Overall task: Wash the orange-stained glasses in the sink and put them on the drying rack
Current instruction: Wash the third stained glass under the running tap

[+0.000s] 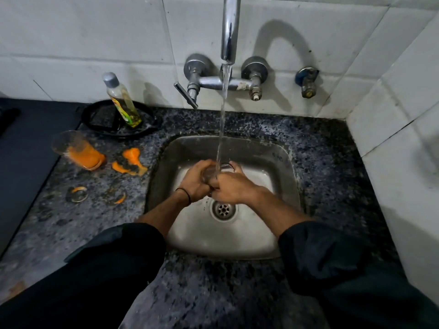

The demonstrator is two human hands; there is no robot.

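- Head view: the left hand (194,184) and the right hand (229,189) are close together over the middle of the steel sink (281,162).
- Both hands curl round a clear glass (210,174). The left hand holds its left side and the right hand holds its right side and near end.
- The clear glass is inside the sink, held up above the sink floor, a little behind the drain (223,209).
- A stream of water (222,124) falls from the tap spout (230,32) right onto the clear glass, between the two hands.
- A thin black band (187,195) goes round the left wrist. Both arms wear black sleeves (316,255) pushed up.
- An orange-stained glass (77,151) sits on the speckled counter (320,143), to the left of the sink. It has orange drink in its bottom part.
- Orange spills (131,159) lie on the counter between that glass and the sink.
- A dish soap bottle (122,100) with yellow liquid leans in a round black dish (99,119) by the wall, behind the orange-stained glass.
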